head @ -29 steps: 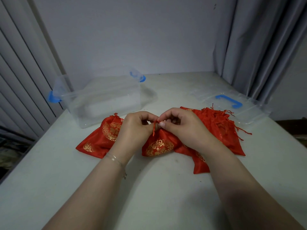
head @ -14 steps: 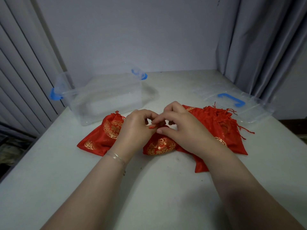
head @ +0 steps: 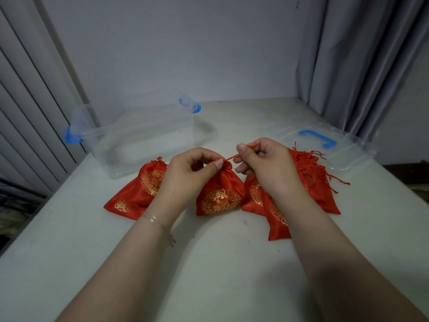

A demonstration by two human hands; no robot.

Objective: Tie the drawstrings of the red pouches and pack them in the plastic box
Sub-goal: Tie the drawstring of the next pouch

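A red pouch [head: 219, 196] with a gold pattern stands on the white table [head: 209, 263] between my hands, its neck gathered. My left hand [head: 185, 173] pinches the gathered neck with thumb and fingers. My right hand [head: 264, 163] pinches the red drawstring [head: 234, 156], which runs taut up and to the right from the neck. Another red pouch [head: 137, 191] lies to the left. A pile of several red pouches [head: 311, 180] with loose strings lies under and behind my right wrist. The clear plastic box [head: 144, 138] with blue clips stands open at the back left.
The box's clear lid [head: 325, 145] with a blue handle lies flat at the back right. Grey curtains [head: 362, 61] hang at the right, vertical blinds [head: 30, 94] at the left. The table's left edge falls off toward dark clutter on the floor.
My right hand has lifted away from the pouch and drawn the drawstring out up and to the right. The pouch's neck is now gathered and the pouch stands more upright.
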